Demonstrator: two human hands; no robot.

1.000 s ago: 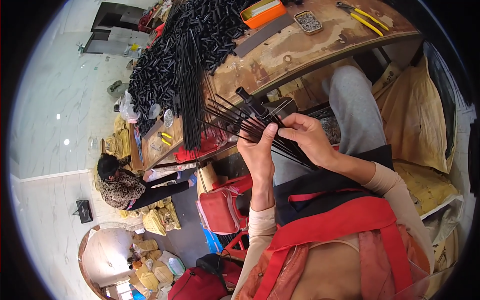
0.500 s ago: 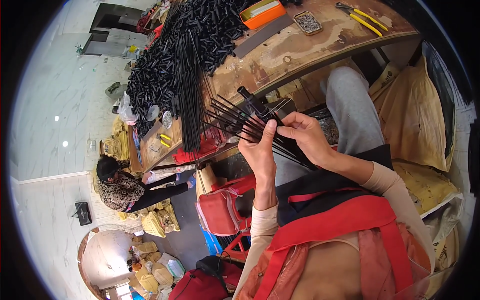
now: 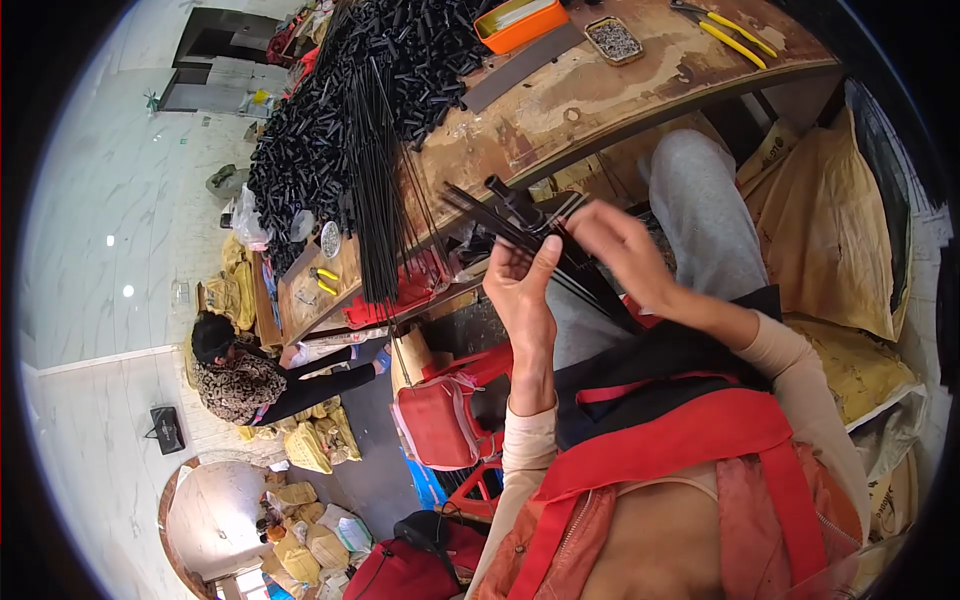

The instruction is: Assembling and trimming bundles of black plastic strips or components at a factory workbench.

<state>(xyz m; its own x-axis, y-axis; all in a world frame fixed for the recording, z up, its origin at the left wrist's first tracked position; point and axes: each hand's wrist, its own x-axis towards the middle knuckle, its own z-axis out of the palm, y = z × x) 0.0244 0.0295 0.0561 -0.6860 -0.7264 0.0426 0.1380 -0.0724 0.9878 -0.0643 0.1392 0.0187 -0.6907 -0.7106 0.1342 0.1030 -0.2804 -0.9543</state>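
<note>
What looks like an umbrella frame, a black tube with thin black ribs [image 3: 597, 288] running along it, lies slantwise over my lap. My left hand [image 3: 522, 292] is closed round it, thumb pressed on the ribs just below the stepped black tube end [image 3: 513, 200]. Several rib ends stick out to the upper left of that thumb. My right hand [image 3: 622, 248] is just right of the tube end, its fingers curled and smeared by motion. Beside its fingertips show short thin rod ends [image 3: 572, 207]; whether they are held cannot be made out.
Ahead stands a worn wooden bench [image 3: 620, 95]. On it are a heap of short black tubes [image 3: 300, 160], a bundle of long thin rods [image 3: 378, 200], an orange box [image 3: 520, 25], a tin of small metal parts [image 3: 613, 42] and yellow-handled pliers [image 3: 735, 38]. Another person [image 3: 240, 370] sits at left.
The ribs that fanned out to the left are now gathered closer together in my left hand. My right hand has come off the ribs' near side and moved slightly up and right.
</note>
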